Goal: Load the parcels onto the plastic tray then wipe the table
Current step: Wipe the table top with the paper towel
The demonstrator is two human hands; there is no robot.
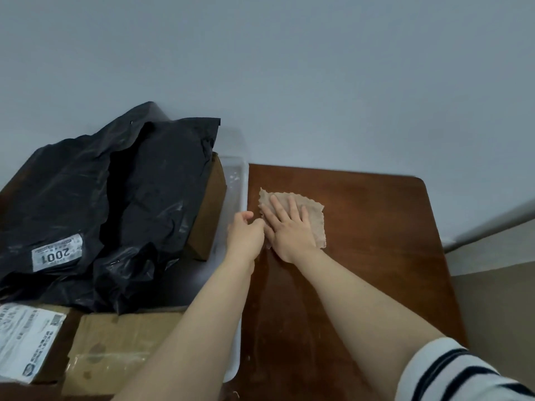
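A clear plastic tray [241, 180] sits on the left half of the brown wooden table [362, 256]. It carries black plastic-wrapped parcels [115, 198] with a white "2001" label, a brown box [210, 204] under them, and cardboard parcels [121, 340] at the near end. A beige cloth [314, 211] lies flat on the table just right of the tray. My right hand [286, 230] presses flat on the cloth, fingers spread. My left hand [246, 233] is beside it at the tray's right rim, its fingers curled and pinched at the cloth's left edge.
A grey-blue wall stands right behind the table. The table's right edge and rounded far corner [419, 180] are in view, with a pale ledge [492, 221] and beige floor beyond. A striped sleeve [463, 374] shows at the bottom right.
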